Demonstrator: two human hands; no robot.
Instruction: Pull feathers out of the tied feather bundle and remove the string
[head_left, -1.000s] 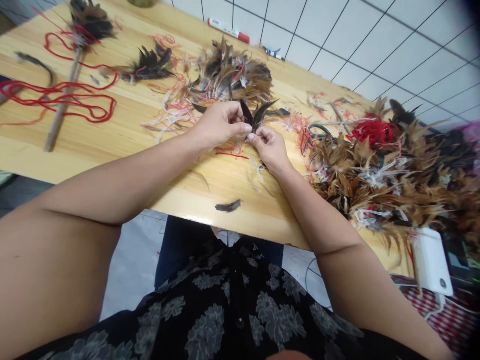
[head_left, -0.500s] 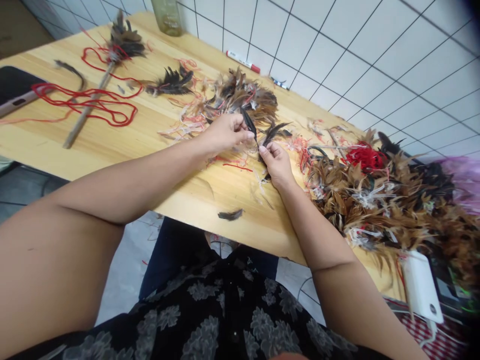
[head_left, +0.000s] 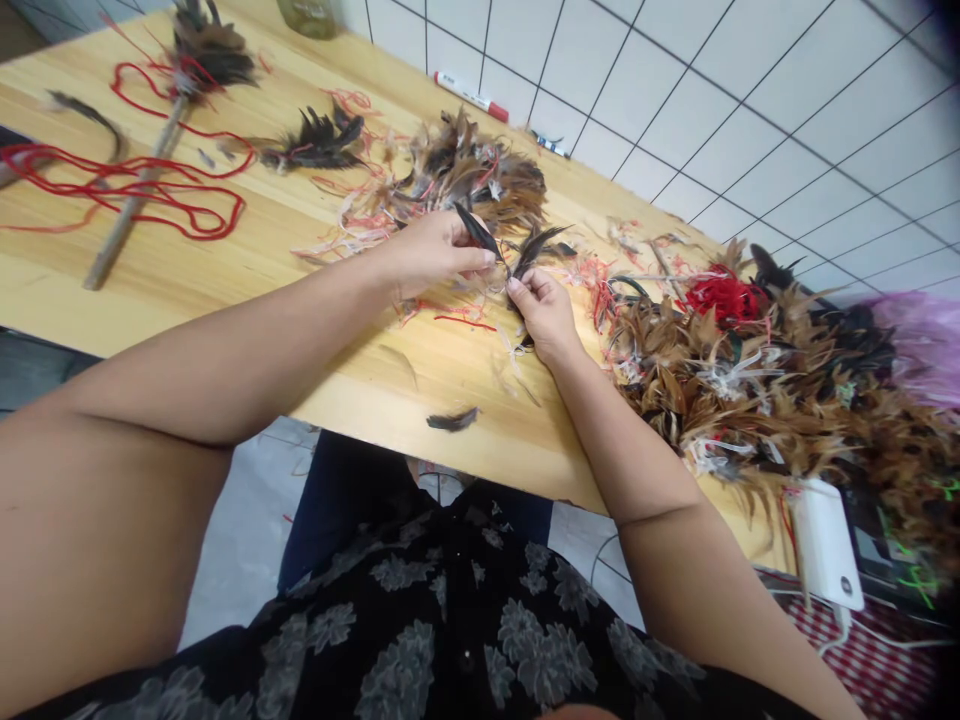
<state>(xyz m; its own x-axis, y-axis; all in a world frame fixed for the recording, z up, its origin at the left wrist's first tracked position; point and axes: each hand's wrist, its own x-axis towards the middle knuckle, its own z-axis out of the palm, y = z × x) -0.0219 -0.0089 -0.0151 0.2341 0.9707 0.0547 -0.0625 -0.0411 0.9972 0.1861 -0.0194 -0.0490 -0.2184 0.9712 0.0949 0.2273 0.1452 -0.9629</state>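
Note:
Over the wooden table, my left hand (head_left: 442,252) pinches a slim black feather (head_left: 478,232) between thumb and fingers. Just to its right, my right hand (head_left: 546,312) grips dark feathers (head_left: 536,250) that fan up past its fingertips. The quill end of the left feather reaches close to the right fingertips; whether they touch I cannot tell. Behind both hands lies a heap of brown feathers (head_left: 495,180) mixed with pink and white string scraps. A lone dark feather (head_left: 452,420) rests near the table's front edge.
At left, a stick with feathers tied on top (head_left: 142,200) lies under looped red cord (head_left: 202,215). Brown feather bundles (head_left: 720,390) and red string (head_left: 724,295) cover the right side. A red-capped marker (head_left: 471,97) lies near the tiled wall; a white power bank (head_left: 825,545) sits at the right edge.
My left hand has drawn slightly left from the right one, and its black feather now leans further left. The whole view has shifted a little.

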